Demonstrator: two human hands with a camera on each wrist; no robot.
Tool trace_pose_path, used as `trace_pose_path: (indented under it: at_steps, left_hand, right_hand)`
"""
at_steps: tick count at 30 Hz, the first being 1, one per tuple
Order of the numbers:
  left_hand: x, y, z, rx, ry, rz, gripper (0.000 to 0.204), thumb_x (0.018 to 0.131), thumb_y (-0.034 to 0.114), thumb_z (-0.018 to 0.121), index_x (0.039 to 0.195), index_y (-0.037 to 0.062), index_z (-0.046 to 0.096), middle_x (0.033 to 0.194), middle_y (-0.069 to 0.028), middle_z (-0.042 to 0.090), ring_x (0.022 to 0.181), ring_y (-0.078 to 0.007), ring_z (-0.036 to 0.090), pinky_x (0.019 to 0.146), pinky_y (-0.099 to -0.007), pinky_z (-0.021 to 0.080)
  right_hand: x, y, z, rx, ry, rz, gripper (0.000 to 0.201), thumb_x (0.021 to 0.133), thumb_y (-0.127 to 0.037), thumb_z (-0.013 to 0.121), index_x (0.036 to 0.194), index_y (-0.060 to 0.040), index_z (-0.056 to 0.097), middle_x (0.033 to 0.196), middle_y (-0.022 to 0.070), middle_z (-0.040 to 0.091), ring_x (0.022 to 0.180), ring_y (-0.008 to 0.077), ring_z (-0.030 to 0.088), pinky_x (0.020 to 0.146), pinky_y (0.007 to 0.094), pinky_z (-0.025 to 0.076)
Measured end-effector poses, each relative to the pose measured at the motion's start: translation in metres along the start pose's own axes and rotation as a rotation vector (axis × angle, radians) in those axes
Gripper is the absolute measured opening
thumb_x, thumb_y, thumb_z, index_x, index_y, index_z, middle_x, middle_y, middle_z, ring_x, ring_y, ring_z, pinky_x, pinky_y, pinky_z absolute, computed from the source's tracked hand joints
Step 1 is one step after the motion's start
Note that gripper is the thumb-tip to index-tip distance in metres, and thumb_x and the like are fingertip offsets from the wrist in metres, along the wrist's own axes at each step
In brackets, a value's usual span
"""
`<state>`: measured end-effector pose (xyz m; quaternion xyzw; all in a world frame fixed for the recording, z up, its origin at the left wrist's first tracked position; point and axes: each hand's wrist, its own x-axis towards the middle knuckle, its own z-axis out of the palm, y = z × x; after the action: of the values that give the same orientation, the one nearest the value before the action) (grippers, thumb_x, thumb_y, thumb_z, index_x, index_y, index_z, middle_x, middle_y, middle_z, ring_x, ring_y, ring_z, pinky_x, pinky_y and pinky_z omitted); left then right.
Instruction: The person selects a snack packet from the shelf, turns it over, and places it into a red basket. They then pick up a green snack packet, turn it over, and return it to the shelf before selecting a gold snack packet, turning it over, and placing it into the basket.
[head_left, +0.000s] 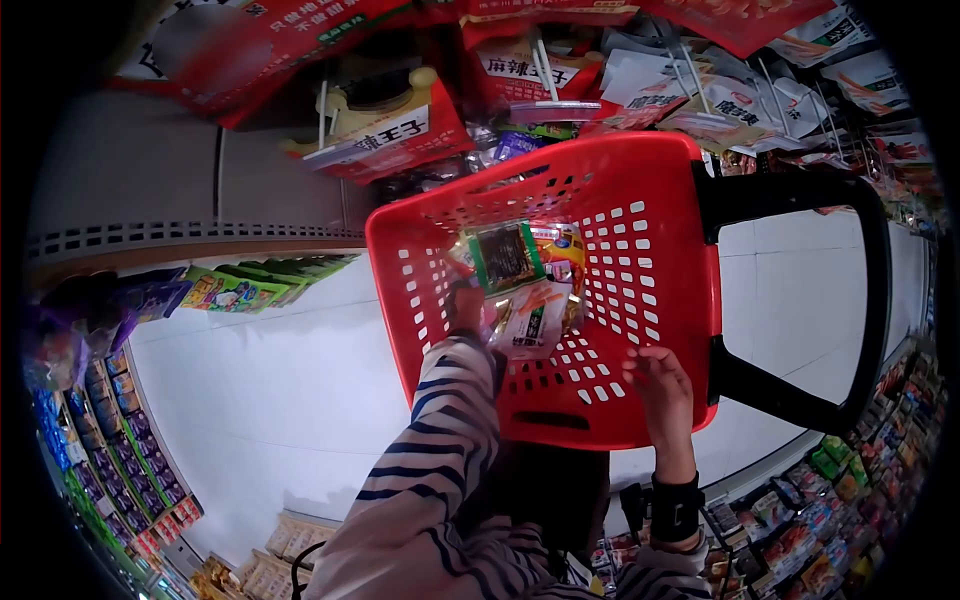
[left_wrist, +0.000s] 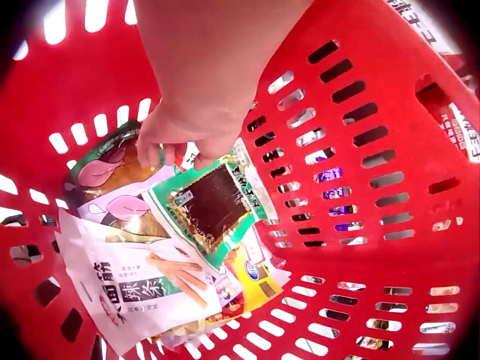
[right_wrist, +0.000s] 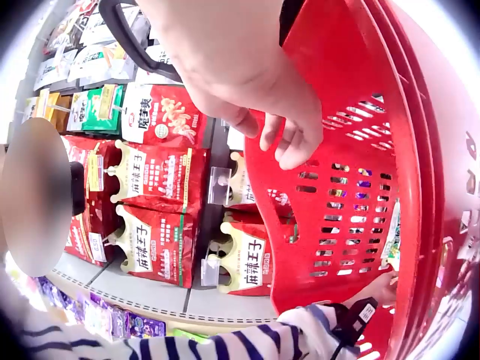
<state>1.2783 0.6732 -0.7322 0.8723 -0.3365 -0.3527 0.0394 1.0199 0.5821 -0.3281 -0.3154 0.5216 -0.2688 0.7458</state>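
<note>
My left hand [left_wrist: 199, 124] reaches down inside the red shopping basket [head_left: 545, 425]. Its fingers and thumb pinch the edge of a green-bordered snack packet [left_wrist: 214, 206] with a dark window. Beneath and around this packet lie a white snack bag [left_wrist: 142, 281], a yellow-and-red packet [left_wrist: 255, 281] and a brownish bag with pink leaf shapes [left_wrist: 112, 161]. My right hand [head_left: 662, 390] is over the basket's near right corner, fingers loosely bent and holding nothing. In the right wrist view the same hand [right_wrist: 259, 97] hangs at the basket rim.
The basket's black handle [head_left: 870, 290] sticks out to the right. Red snack bags [head_left: 400, 135] hang on hooks beyond the basket's far rim. Green packets [head_left: 250, 285] hang below a shelf edge at left. Stocked shelves [head_left: 800, 520] stand at lower right, over a white floor [head_left: 250, 420].
</note>
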Motion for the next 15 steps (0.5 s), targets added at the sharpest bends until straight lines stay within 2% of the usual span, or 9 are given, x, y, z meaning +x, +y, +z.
trace_pose_path:
  at_steps: [6,11,15]
  left_hand:
    - [0.027,-0.006,0.017,-0.038,-0.019,-0.062,0.032,0.073,0.033,0.054,0.083,0.0029,0.057,0.079,-0.0155,0.059,0.074,-0.0297,0.058,0.064,-0.0366,0.045]
    - [0.037,-0.01,0.034,-0.053,-0.02,-0.08,0.03,0.072,0.031,0.055,0.082,0.0027,0.057,0.076,-0.0146,0.058,0.072,-0.0288,0.057,0.063,-0.0365,0.045]
    - [0.039,-0.006,0.04,-0.076,-0.008,-0.086,0.028,0.072,0.029,0.055,0.082,0.0026,0.056,0.075,-0.0138,0.058,0.07,-0.0281,0.057,0.062,-0.0364,0.045]
  right_hand:
    - [-0.002,0.0,0.006,-0.036,-0.002,-0.042,0.019,0.086,-0.013,0.039,0.095,0.0009,0.049,0.098,0.0135,0.054,0.089,0.0179,0.054,0.08,0.0316,0.041]
    - [-0.008,-0.003,0.005,0.034,-0.01,-0.057,0.021,0.083,-0.014,0.043,0.095,0.0027,0.048,0.097,0.0161,0.053,0.089,0.0236,0.054,0.079,0.0347,0.043]
    - [-0.009,-0.001,0.003,0.047,-0.025,-0.057,0.021,0.083,-0.014,0.043,0.095,0.0031,0.048,0.098,0.0158,0.053,0.09,0.0235,0.054,0.079,0.0346,0.042]
